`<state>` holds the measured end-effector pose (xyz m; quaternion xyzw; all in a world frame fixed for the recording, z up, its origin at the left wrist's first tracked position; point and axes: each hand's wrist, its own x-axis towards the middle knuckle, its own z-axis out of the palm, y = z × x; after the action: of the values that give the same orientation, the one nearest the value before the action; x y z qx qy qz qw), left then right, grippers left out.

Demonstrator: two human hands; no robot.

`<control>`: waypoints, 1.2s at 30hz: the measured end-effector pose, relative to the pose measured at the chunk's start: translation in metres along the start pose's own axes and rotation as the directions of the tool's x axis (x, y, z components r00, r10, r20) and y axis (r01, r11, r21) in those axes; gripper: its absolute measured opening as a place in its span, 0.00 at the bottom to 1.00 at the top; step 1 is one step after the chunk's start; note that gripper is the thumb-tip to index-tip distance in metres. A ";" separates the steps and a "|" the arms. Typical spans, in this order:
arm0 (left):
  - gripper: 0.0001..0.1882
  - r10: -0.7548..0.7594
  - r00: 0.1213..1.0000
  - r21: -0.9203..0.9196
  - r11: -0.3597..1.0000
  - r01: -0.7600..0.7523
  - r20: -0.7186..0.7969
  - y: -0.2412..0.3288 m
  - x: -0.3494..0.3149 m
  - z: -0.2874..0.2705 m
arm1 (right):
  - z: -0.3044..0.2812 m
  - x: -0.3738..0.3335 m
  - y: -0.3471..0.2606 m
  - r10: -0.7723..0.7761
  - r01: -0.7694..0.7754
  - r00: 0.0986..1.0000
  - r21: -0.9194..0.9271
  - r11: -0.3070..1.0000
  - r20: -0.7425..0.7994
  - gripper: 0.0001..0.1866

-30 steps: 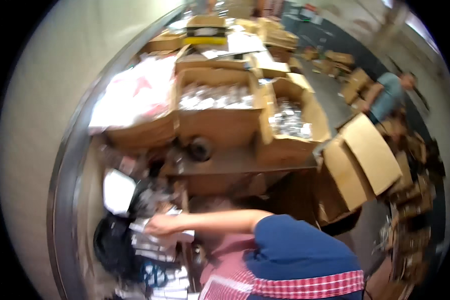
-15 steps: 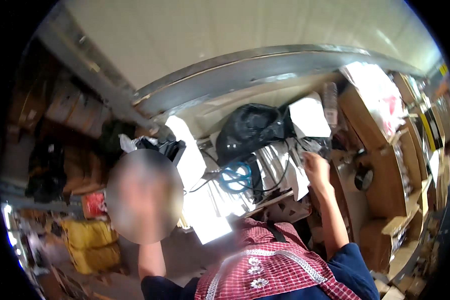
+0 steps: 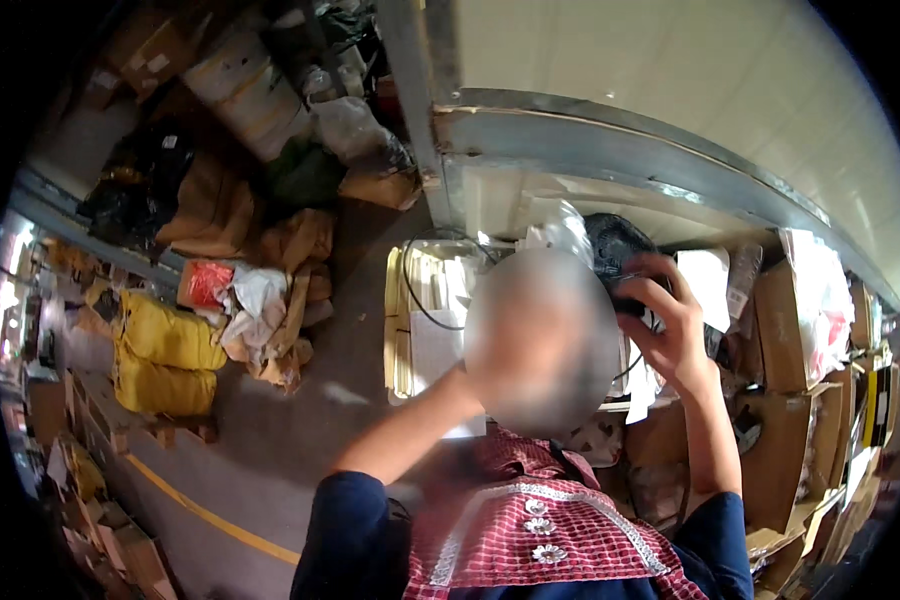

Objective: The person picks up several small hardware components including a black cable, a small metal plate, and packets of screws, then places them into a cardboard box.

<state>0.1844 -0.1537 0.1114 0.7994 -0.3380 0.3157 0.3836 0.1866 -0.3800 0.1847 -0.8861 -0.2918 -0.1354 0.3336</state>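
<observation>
My left hand [image 3: 520, 350] is raised in the middle of the head view, above the papers. A round blur covers it, so its fingers and anything in them are hidden. To its right, my right hand [image 3: 675, 325] is lifted with the thumb and fingers curved and apart. Its fingertips reach the blur's edge, and something dark shows between them. Behind the hands lies a black plastic bag [image 3: 615, 240]. A stack of white and yellowish papers [image 3: 425, 320] lies left of my left hand, with a dark cable [image 3: 410, 275] looped over it.
Open cardboard boxes [image 3: 780, 440] stand on the right, with a white plastic bag [image 3: 815, 300] above. A metal beam [image 3: 590, 150] runs along the wall behind. Yellow sacks [image 3: 165, 365], brown bags and cartons lie on the left, beside a yellow floor line [image 3: 210, 510].
The view has turned left, bringing more floor and bags into sight. My left hand has moved in toward the middle; my right hand has risen, its fingers now spread, near the left.
</observation>
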 end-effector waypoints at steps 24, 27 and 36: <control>0.38 -0.409 0.904 0.394 0.856 0.335 0.120 -0.025 -0.126 0.057 | 0.070 -0.071 0.093 0.703 -0.485 0.668 0.859 0.164 0.243 0.08; 0.26 -0.435 0.899 0.190 0.889 0.418 0.057 -0.023 -0.140 0.033 | 0.068 -0.073 0.092 0.715 -0.514 0.644 0.846 0.143 0.271 0.08; 0.18 -0.049 0.879 -0.102 0.989 0.110 0.473 -0.027 -0.167 0.041 | 0.069 -0.065 0.101 0.696 -0.538 0.627 0.841 0.062 0.350 0.07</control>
<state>0.1196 -0.1251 -0.0482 0.8393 -0.4069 0.0748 0.3527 0.1991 -0.4232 0.0538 -0.5775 0.1172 0.1353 0.7965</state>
